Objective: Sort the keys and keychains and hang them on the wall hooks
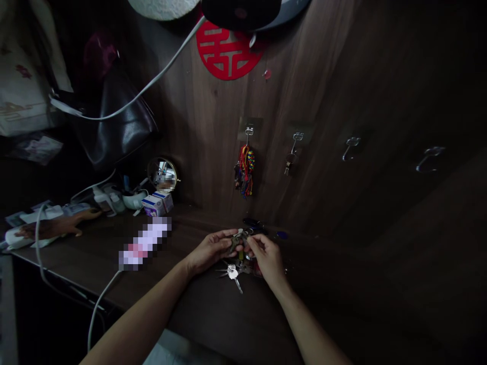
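Over the dark wooden tabletop my left hand (211,251) and my right hand (269,258) come together around a small bunch of keys (235,245). Fingers of both hands are closed on it; its exact parts are dim and partly covered. Just below lies a pile of more keys (233,272), with a bright silver one in front and a yellow-green tag (241,256) among them. Behind my fingers are a dark oval fob (253,223) and a blue fob (281,235). My right hand partly hides a reddish item (257,269) beside the pile.
On the wooden wall, one hook holds a colourful braided key bundle (246,170), another a small key ring (291,161); two bare hooks (350,148) follow rightward. At left stand a round mirror (163,173), small boxes (157,204), bottles (103,200), a black bag (114,119) and a white cable (150,83).
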Tool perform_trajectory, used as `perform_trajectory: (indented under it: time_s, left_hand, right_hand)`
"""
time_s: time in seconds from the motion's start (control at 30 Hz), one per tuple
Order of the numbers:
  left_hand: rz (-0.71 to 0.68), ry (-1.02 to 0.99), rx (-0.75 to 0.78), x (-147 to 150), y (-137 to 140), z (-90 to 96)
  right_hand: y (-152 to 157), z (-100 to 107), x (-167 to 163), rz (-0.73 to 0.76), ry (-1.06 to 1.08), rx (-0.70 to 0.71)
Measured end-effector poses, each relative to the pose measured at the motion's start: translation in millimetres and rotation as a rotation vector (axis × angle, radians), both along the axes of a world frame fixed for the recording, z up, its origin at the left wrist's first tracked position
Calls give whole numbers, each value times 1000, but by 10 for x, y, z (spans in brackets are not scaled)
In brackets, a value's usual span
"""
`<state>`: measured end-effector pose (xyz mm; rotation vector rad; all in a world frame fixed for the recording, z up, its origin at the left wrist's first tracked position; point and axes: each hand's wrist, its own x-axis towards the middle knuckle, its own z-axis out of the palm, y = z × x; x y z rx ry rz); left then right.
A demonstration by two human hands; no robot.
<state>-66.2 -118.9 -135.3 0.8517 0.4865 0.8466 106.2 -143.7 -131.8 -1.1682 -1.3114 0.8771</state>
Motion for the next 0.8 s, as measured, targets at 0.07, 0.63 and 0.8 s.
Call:
perform_trajectory:
  time_s: [0.07, 0.63, 0.8]
  left_hand:
    - [-10, -4, 6, -4, -5, -8]
    - [82, -4, 2, 1, 28, -44]
    - [121, 11, -1, 8, 44, -53]
  right_hand:
    - [9, -12, 5, 1, 20, -12]
    - [1, -30, -52, 107, 20, -26]
    - [-27, -4, -73, 87, -80, -1]
